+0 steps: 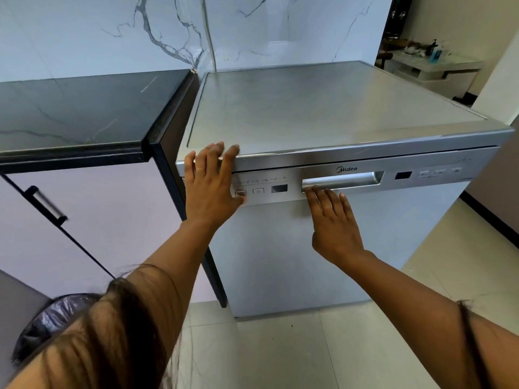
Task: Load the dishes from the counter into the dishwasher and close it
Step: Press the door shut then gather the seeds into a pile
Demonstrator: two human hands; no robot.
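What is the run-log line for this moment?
dishwasher door: looks shut | left hand: flat over top front edge, fingers straight | right hand: fingertips at handle, nothing gripped | dishes: none in view

I see a dark counter on the left, a glossy slab with pale veining and a black edge, set against the marble wall. Just beside it the dishwasher stands on the pale tiled floor, and its flat silver top serves as a second surface. My left grip lays its fingertips over the front edge of that top, near the left corner. At lower left a bin lined with a dark bag stands on the floor, near the cabinet under the counter.
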